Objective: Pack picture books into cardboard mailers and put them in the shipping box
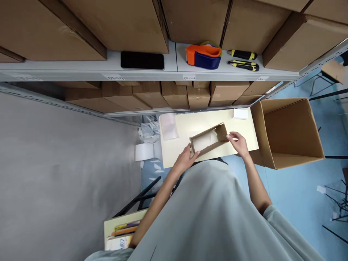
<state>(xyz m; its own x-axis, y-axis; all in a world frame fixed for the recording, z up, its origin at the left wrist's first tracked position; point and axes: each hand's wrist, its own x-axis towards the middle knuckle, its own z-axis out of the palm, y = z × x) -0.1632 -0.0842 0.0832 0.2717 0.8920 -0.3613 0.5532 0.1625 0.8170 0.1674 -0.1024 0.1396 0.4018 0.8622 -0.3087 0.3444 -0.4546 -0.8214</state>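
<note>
A small, narrow cardboard box (213, 146) lies slantwise over the cream table (179, 152), its open side facing up. A pale surface shows inside; whether that is its bottom or the tabletop I cannot tell. My left hand (185, 159) grips the near left corner, thumb along the front wall and fingers at the end. At the opposite end, my right hand (239, 144) pinches the right edge between thumb and fingertips. Behind it on the table is a small white box (240, 114). A translucent sheet (169, 127) lies toward the table's left end.
A large open carton (295, 132) stands against the table's right end. Shelves ahead hold brown cartons (195, 21), a phone (142, 60), an orange-and-blue tape dispenser (203, 57) and two cutters (243, 66). A white roll (144, 152) and crumpled wrapping (149, 130) sit to the left.
</note>
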